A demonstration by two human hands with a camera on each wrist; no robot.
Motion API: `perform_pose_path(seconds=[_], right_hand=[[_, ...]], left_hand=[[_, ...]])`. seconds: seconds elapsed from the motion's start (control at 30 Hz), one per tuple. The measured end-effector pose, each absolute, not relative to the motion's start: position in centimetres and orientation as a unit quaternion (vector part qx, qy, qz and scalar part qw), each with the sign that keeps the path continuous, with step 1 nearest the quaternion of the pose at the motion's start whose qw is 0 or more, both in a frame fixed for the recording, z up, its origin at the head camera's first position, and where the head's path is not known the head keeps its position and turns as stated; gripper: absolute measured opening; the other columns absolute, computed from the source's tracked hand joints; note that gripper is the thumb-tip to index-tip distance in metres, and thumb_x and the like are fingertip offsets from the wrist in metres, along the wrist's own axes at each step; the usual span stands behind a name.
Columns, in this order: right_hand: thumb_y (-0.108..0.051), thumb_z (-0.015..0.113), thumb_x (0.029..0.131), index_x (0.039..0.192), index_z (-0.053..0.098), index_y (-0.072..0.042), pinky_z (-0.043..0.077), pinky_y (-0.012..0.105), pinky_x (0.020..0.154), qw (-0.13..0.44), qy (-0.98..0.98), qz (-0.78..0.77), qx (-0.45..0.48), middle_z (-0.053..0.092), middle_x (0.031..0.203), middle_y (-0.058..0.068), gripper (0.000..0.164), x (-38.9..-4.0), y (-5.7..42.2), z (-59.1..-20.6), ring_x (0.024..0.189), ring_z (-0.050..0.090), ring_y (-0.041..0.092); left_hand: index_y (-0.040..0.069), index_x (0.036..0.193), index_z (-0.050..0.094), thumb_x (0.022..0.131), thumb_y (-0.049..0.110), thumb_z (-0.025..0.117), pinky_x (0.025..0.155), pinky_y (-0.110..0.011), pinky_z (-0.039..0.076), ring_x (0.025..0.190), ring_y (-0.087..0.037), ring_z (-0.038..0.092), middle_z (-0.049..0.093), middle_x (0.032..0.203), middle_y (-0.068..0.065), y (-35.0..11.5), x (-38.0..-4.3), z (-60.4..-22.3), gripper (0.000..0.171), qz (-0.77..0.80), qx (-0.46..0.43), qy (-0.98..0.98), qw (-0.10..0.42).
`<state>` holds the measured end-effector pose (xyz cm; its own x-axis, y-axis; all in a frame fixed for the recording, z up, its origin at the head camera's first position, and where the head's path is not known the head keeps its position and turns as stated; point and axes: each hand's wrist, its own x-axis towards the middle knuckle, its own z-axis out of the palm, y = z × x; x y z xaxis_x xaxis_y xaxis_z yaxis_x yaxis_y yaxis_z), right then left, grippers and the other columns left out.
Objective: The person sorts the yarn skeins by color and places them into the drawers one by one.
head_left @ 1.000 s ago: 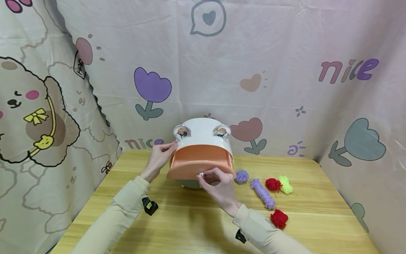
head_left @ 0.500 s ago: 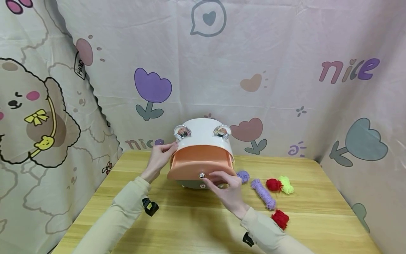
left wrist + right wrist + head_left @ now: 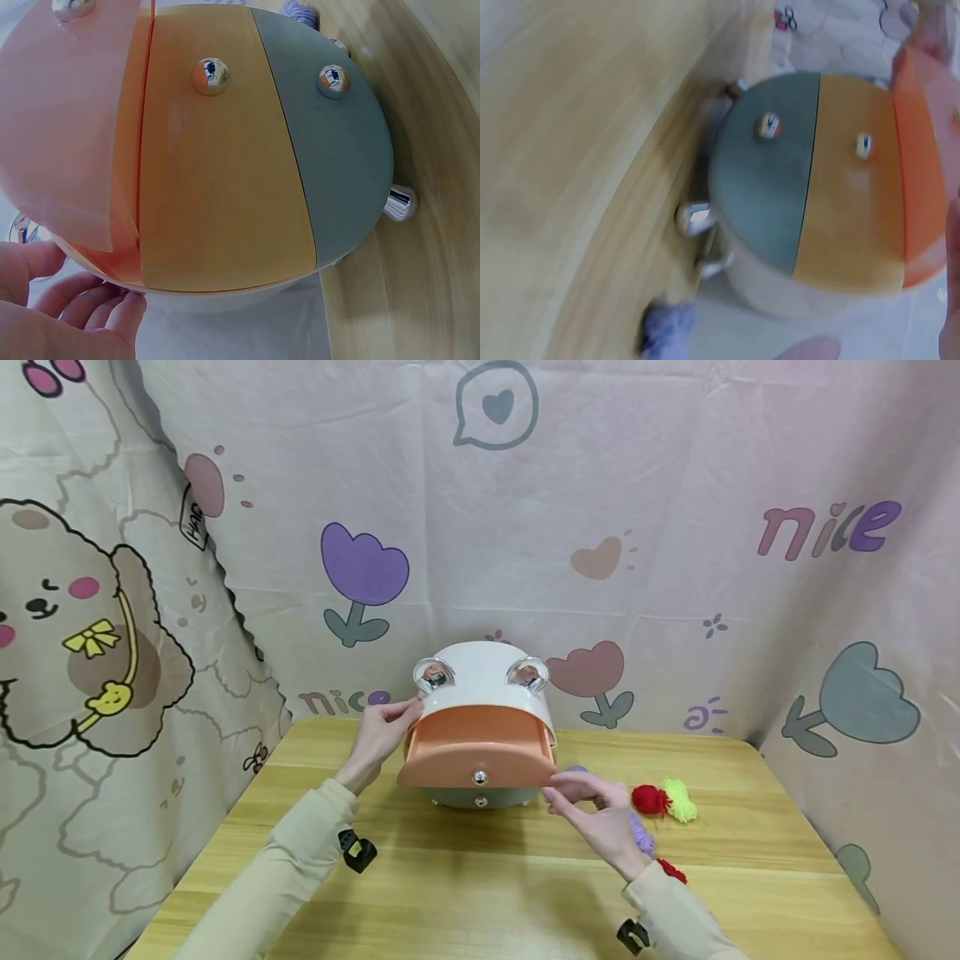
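A small rounded drawer cabinet (image 3: 483, 672) with a white shell and two shiny round eyes on top stands on the table. Its top drawer (image 3: 438, 768), orange-pink with a silver knob (image 3: 480, 777), is pulled out. In the left wrist view, the yellow middle drawer (image 3: 217, 180) and grey-green bottom drawer (image 3: 337, 165) are closed. My left hand (image 3: 377, 739) grips the cabinet's left edge, thumb and fingers at the rim. Just off the pulled-out drawer's right corner, my right hand (image 3: 600, 818) holds nothing, its fingers loosely bent.
Right of the cabinet lie a red yarn bundle (image 3: 649, 799) touching a yellow-green one (image 3: 679, 802). A purple skein (image 3: 642, 835) and another red bundle (image 3: 672, 870) are partly hidden by my right arm. A patterned cloth (image 3: 480, 527) hangs behind the wooden table (image 3: 450, 877).
My right hand has let go of the top drawer's knob and moved right, past the drawer's corner. The drawer stays pulled out, and my left hand keeps its place.
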<state>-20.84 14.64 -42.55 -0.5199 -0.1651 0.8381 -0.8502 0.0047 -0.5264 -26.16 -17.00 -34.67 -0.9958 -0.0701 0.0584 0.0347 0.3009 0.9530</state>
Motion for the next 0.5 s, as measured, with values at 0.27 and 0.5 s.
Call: perform_pose_path(seconds=[0.27,0.5], right_hand=[[0.028,0.068,0.073,0.104,0.069,0.012,0.058,0.019,0.058,0.252,-0.665,0.614,0.343,0.079,0.093,-0.009,0.035,-20.4,18.9,-43.9,0.074,0.074,0.002],[0.023,0.067,0.079,0.122,0.06,0.013,0.06,0.019,0.078,0.167,-0.705,0.621,0.299,0.078,0.107,-0.005,0.045,-19.8,23.1,-44.5,0.093,0.073,0.004]], left_hand=[[0.003,0.138,0.058,0.102,0.026,0.059,0.115,-0.049,0.044,0.139,-0.035,0.052,0.055,0.147,-0.017,-17.0,-26.1,-34.8,0.043,-0.592,0.01,-0.804,0.045],[0.003,0.138,0.058,0.102,0.026,0.06,0.116,-0.048,0.043,0.14,-0.035,0.05,0.055,0.147,-0.016,-17.0,-26.2,-34.8,0.043,-0.592,0.01,-0.805,0.048]])
